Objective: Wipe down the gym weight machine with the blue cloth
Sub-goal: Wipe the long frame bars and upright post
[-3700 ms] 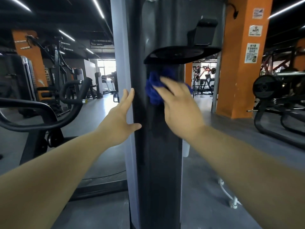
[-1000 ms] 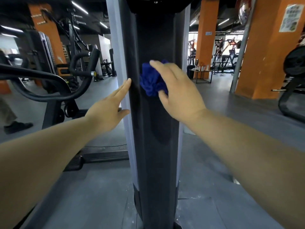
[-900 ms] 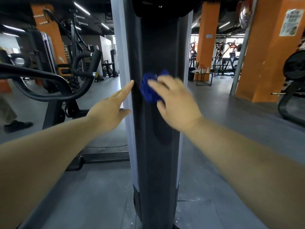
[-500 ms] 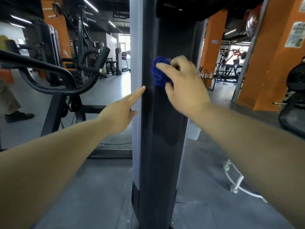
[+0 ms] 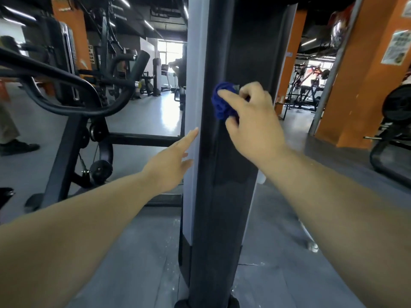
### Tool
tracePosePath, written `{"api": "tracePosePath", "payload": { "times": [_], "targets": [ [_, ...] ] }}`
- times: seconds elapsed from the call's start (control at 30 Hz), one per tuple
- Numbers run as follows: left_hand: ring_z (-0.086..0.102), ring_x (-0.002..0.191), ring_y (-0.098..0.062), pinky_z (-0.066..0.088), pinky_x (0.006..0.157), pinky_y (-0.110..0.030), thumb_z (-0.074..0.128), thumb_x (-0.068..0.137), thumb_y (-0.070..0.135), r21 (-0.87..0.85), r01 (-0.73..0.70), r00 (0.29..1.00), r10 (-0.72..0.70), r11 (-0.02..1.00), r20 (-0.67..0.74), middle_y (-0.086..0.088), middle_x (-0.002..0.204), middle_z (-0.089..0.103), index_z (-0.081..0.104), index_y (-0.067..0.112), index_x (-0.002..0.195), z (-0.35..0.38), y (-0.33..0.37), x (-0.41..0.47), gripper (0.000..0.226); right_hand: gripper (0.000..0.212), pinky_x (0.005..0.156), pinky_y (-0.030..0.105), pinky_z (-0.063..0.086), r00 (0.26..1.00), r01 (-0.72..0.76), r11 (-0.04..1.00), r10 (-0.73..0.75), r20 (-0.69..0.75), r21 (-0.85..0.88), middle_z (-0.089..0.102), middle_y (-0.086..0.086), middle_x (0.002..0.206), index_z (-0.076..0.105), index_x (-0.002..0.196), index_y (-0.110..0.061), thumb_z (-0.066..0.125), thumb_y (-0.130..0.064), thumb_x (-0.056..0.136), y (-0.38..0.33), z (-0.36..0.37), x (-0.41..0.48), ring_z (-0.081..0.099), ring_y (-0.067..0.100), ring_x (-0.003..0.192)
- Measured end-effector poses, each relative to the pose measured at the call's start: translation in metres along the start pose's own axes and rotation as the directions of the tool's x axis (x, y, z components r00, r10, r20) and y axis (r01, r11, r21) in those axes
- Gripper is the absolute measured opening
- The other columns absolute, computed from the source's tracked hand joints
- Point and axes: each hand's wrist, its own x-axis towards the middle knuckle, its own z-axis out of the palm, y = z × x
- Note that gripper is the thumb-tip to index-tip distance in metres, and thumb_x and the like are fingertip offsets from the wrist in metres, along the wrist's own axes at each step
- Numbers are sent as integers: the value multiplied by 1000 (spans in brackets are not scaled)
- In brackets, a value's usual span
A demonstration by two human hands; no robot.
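Note:
The weight machine's tall dark upright column (image 5: pixel 224 196) fills the middle of the view, with a pale grey panel (image 5: pixel 193 85) along its left edge. A bunched blue cloth (image 5: pixel 221 102) is pressed against the dark face at about chest height. My right hand (image 5: pixel 252 123) is shut on the cloth, fingers curled over it. My left hand (image 5: pixel 172 162) is open, fingers stretched out, with the fingertips resting on the pale panel below and left of the cloth.
A black curved-frame machine (image 5: pixel 73 103) stands close on the left. A person's leg and dark shoe (image 5: pixel 13 143) show at the far left edge. Orange pillars (image 5: pixel 364 85) and a plate-loaded machine (image 5: pixel 395 130) stand on the right. Grey floor (image 5: pixel 142 252) surrounds the column base.
My right hand with the cloth has gone down, up and back down the column, its fingers now more curled. The view has shifted so the column sits further right.

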Motion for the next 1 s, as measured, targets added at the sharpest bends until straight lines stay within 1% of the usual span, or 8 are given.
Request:
{"api": "tracePosePath", "payload": {
  "times": [0.1,0.2,0.43,0.63,0.73,0.8,0.87,1.0],
  "targets": [
    [58,113,-11,49,88,-29,48,103,23,-210,15,1000,-15,978,4,14,139,47,7,55,149,14,-3,-4,70,51,83,42,52,957,145,989,-136,258,-17,47,10,116,59,133,-21,66,-10,84,-8,28,-57,43,31,103],
    [58,110,-11,50,98,-34,44,104,28,-563,122,992,-100,818,70,9,140,49,27,42,150,30,-3,-16,51,57,94,41,48,849,52,999,-53,525,16,41,4,126,45,145,-26,54,-8,92,-6,47,-112,37,24,111],
    [70,98,-15,57,85,-38,51,102,31,-933,318,943,-156,167,293,1,114,71,62,33,121,32,11,-32,22,48,90,14,40,931,-146,950,38,363,275,52,-5,134,48,135,-19,57,-2,91,-42,27,-107,52,8,112],
    [69,100,-29,57,85,-52,52,99,27,-893,449,892,-48,-36,450,-10,117,70,65,20,114,26,1,-39,21,42,92,4,26,978,-163,982,148,147,94,54,-7,127,62,118,-21,79,-23,79,-42,20,-108,40,5,111],
    [69,86,-21,60,74,-40,50,93,14,-931,334,939,-32,-149,342,-9,111,69,61,15,109,31,-3,-35,19,51,94,7,27,965,-259,952,251,71,160,50,-14,126,61,120,-25,79,-42,75,-39,27,-104,33,-3,111],
    [65,82,-15,58,70,-32,44,97,3,-996,67,983,-165,-50,75,-4,111,66,58,14,109,37,-4,-25,22,55,104,17,28,949,-305,930,315,-18,207,46,-15,136,58,126,-27,78,-42,78,-34,39,-105,30,-5,121],
    [62,92,-10,56,83,-33,46,97,0,-947,-229,908,-302,226,-292,6,113,63,55,23,110,46,-6,-12,28,53,112,24,24,933,-335,914,356,-56,230,35,-16,151,55,134,-28,74,-32,85,-27,54,-113,25,-2,134],
    [48,127,-9,38,112,-34,59,94,26,-469,-394,793,34,790,-609,7,137,49,41,44,127,96,0,-2,42,52,118,26,20,917,-362,888,394,-65,283,15,-20,158,45,145,-29,61,-20,96,-11,78,-142,14,5,148]
  ]
}}
